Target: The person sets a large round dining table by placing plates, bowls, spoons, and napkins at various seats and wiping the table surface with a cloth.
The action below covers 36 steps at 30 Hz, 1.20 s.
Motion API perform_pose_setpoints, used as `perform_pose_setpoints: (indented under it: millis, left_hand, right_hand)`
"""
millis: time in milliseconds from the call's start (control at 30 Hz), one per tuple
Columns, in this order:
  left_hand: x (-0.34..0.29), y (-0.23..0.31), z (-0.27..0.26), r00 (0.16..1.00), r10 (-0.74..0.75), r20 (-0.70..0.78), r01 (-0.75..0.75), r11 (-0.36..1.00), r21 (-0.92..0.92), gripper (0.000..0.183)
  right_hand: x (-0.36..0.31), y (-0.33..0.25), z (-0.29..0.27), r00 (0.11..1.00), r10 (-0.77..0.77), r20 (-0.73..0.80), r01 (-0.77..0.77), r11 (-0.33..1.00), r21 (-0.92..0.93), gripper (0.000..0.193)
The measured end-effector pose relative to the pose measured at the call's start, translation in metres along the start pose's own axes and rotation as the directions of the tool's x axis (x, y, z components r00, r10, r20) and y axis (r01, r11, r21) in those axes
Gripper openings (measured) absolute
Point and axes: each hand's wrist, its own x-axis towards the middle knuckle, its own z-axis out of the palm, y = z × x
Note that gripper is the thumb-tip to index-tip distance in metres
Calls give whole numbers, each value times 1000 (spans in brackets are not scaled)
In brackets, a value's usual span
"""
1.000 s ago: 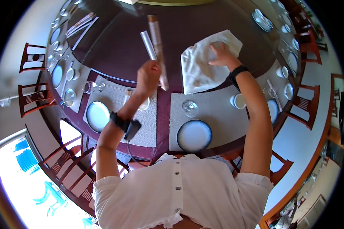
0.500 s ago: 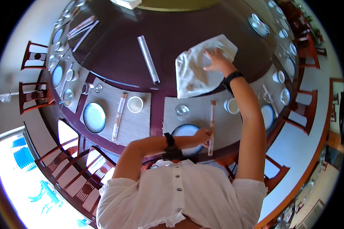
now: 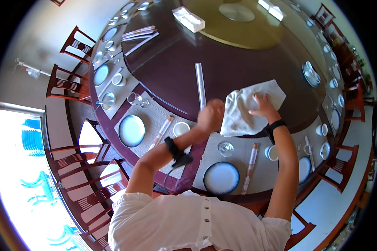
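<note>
The left hand (image 3: 210, 116) hovered, blurred, above the dark table (image 3: 238, 54), just inside its near edge; its fingers looked curled, but whether they held anything could not be told. A long, narrow paper sleeve (image 3: 200, 85) lay on the bare wood right beyond it, its long axis running from the near edge toward the table's centre, its near end touching or hidden by the hand. That sleeve lay nearer the left hand than the right. The right hand (image 3: 262, 106) lay flat and spread on a white cloth (image 3: 249, 108), pressing it to the wood; the cloth was soft, rumpled and roughly square, with one corner pointing away. A black band sat on each wrist. Along the near edge lay two woven grey mats. The right mat (image 3: 238, 161) carried a round plate (image 3: 221, 178) with a dark rim, a clear glass (image 3: 225, 148), a patterned sleeve (image 3: 250, 167) lying square to the edge, and a small white cup (image 3: 272, 152). The left mat (image 3: 155, 121) carried another plate (image 3: 131, 130), a second patterned sleeve (image 3: 161, 131) and a cup (image 3: 181, 129). More settings followed the curved edge on both sides, red wooden chairs stood around it, and a glossy round turntable (image 3: 238, 25) filled the centre.
</note>
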Motion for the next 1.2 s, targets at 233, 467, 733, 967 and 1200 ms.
perform_pose_setpoints:
  millis: [233, 467, 733, 967, 1200]
  left_hand:
    - [31, -107, 10, 960, -235, -153, 277, 716, 641, 72]
    - [31, -114, 22, 923, -384, 3, 309, 749, 586, 90]
    - [25, -102, 21, 921, -379, 94, 228, 717, 659, 91]
    - [36, -115, 59, 959, -282, -23, 204, 633, 746, 75]
    - [47, -107, 61, 985, 146, 91, -165, 651, 741, 36]
  right_hand:
    - [14, -30, 2, 996, 55, 72, -50, 996, -68, 110]
    - [7, -34, -2, 990, 120, 79, -115, 992, -60, 109]
    - [14, -1, 3, 992, 37, -124, -38, 999, -3, 96]
    - [29, 32, -10, 832, 118, -542, 56, 954, 294, 32]
    - [7, 11, -108, 622, 269, -735, 53, 923, 382, 24]
